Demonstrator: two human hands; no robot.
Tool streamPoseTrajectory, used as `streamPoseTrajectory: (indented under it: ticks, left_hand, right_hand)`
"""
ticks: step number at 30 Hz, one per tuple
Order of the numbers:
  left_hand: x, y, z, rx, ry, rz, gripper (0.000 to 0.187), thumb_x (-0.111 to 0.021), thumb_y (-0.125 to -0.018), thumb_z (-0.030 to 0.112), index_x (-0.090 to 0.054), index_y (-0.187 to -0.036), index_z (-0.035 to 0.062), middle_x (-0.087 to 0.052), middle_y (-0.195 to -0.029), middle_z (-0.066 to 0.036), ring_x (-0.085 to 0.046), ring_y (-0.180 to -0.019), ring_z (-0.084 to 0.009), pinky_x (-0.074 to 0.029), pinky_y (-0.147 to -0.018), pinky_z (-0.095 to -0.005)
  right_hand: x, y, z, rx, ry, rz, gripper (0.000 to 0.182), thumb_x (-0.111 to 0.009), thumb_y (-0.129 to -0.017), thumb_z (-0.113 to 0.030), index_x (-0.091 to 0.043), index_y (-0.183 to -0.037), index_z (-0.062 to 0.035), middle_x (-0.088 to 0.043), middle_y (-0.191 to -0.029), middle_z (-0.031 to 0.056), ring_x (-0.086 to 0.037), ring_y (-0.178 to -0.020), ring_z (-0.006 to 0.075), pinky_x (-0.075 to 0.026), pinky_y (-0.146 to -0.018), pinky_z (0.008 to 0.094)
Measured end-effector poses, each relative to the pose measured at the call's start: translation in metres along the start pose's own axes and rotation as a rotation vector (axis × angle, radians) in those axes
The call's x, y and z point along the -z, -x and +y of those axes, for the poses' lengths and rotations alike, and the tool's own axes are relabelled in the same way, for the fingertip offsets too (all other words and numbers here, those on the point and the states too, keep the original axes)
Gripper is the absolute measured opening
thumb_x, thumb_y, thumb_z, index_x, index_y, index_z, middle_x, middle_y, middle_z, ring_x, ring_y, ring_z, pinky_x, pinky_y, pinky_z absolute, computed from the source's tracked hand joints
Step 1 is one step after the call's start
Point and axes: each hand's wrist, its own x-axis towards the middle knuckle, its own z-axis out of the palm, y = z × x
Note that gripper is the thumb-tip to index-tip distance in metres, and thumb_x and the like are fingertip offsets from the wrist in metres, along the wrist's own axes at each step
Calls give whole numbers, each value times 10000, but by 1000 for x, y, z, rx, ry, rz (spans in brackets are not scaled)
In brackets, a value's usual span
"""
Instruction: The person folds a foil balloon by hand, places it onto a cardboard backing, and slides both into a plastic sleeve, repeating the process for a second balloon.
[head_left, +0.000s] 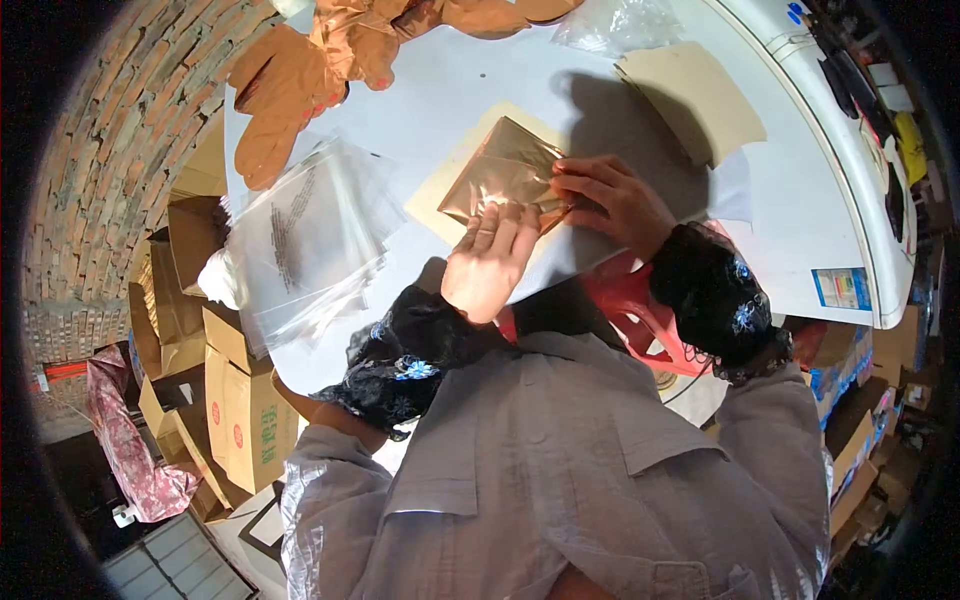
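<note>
A shiny copper-coloured foil piece (pixel 503 165), folded into a rough square, lies on a cream sheet (pixel 428 205) on the white table (pixel 440 90). My left hand (pixel 492 255) rests on the foil's lower edge, palm down, its fingers extended. At the foil's right edge, my right hand (pixel 618 202) has its thumb and fingers closed round the folded side. Black cuffs with blue flowers cover both wrists.
Clear plastic bags (pixel 310 235) are piled at the left of the table. Copper foil balloons (pixel 290 95) lie at the back left, cream sheets (pixel 695 100) at the back right. Cardboard boxes (pixel 245 410) stand at lower left; a red chair (pixel 640 305) is below the table edge.
</note>
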Motion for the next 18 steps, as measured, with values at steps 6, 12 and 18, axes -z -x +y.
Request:
streamPoseTrajectory:
  ticks: [6,12,18]
  left_hand:
    - [2,-3,3,91,93,43,394,-632,-896,259,-582,-1226,49,-625,-1177,-107,-677,-1020,-261,-558,-889,-369]
    - [8,-5,2,103,100,65,321,-665,-877,248,-615,-1153,92,-639,-1100,-72,-690,-901,-229,-568,-838,-345]
    - [9,-6,1,123,135,85,276,-689,-860,247,-641,-1101,121,-639,-1059,-45,-684,-776,-215,-570,-673,-309]
  right_hand:
    - [6,-6,0,91,94,-32,388,-723,-802,-233,-634,-1157,-103,-599,-1256,35,-548,-1180,258,-469,-988,393]
    - [8,-12,-5,175,176,-73,399,-727,-785,-223,-619,-1150,-105,-604,-1245,31,-542,-1210,233,-463,-1003,392]
    - [7,-17,4,239,124,-107,344,-723,-796,-261,-620,-1074,-87,-622,-1196,78,-574,-1165,267,-467,-1010,394]
